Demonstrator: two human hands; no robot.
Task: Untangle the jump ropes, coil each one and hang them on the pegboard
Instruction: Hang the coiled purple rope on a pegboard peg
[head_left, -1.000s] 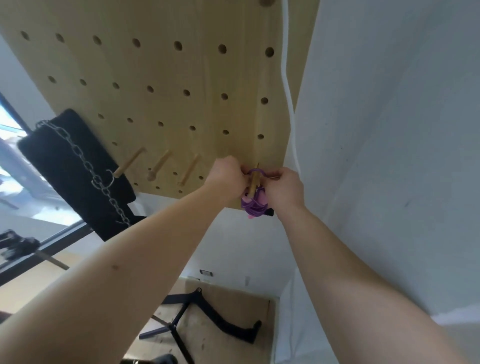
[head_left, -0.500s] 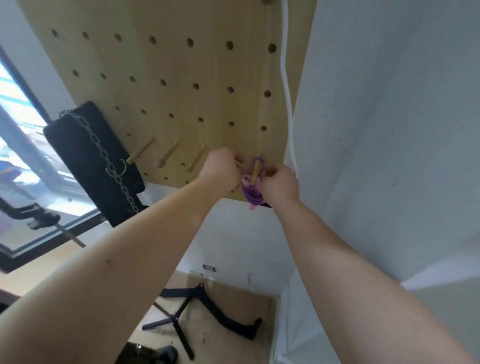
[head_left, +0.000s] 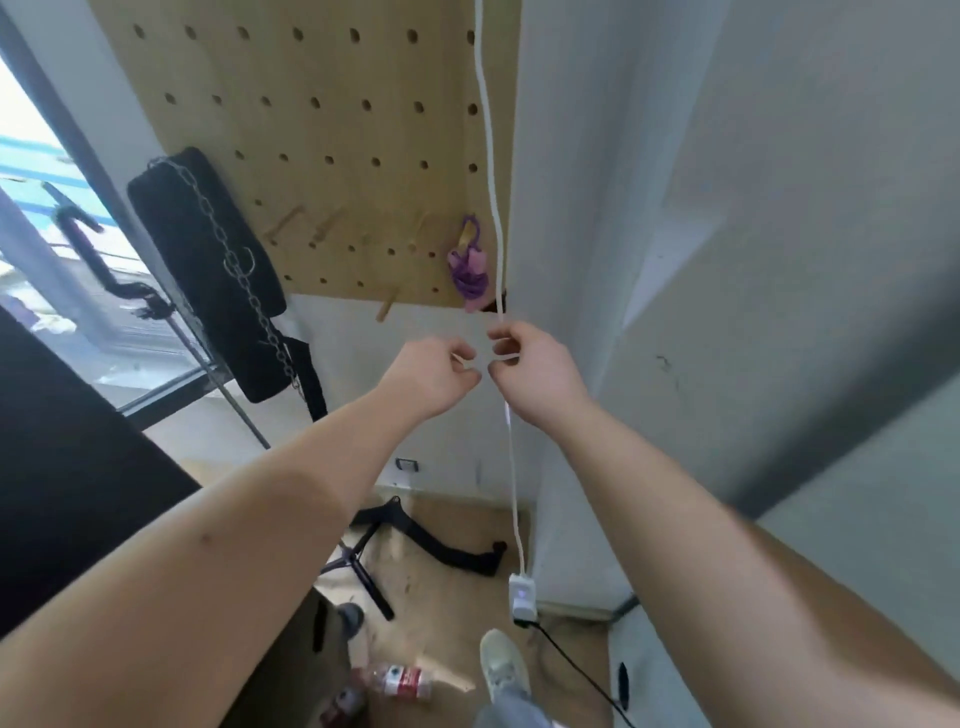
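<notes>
On my far left a black pad (head_left: 208, 270) hangs with a chain (head_left: 236, 265) draped down its face, beside the pegboard (head_left: 311, 130). A row of bare pegs (head_left: 283, 231) sticks out low on the board. My guess is they are spares for the other ropes.

My left hand (head_left: 434, 376) sits below the board's bottom edge with its fingers curled inward. A pale sliver shows at its fingertips. I cannot tell whether it pinches anything.

Up and to the right, the purple rope (head_left: 469, 265) hangs coiled on the rightmost peg (head_left: 467, 236), near the board's lower right corner. Neither hand touches it. It looks looped over the peg so its own weight keeps it there.

Just right of it a white cord (head_left: 488, 130) runs straight down the board's edge and passes by my right hand (head_left: 535, 371). That hand is curled too, its fingertips almost meeting the left's. Whether it grips the cord or merely sits in front of it, I cannot say.

Half a second ago both hands were up at that peg, flanking the rope. Now they have dropped clear of the board and the coil hangs alone.
</notes>
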